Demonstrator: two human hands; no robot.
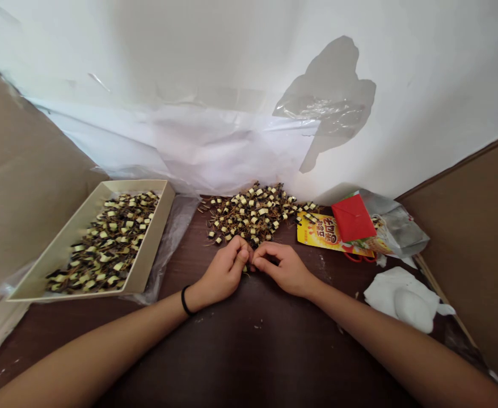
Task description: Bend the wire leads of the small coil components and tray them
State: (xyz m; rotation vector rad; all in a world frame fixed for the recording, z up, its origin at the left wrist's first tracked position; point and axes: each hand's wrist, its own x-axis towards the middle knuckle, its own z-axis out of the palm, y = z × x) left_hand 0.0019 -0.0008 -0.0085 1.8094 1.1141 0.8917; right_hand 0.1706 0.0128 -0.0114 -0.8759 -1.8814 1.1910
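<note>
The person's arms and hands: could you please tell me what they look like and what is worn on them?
No sleeves are in view on either arm. The left hand and right hand wear no gloves, and no rings or watch show. A thin black band circles the left wrist; the right wrist carries nothing.

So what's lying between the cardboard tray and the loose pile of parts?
In the head view, only a crumpled clear plastic sheet on the dark table separates tray and pile.
</note>
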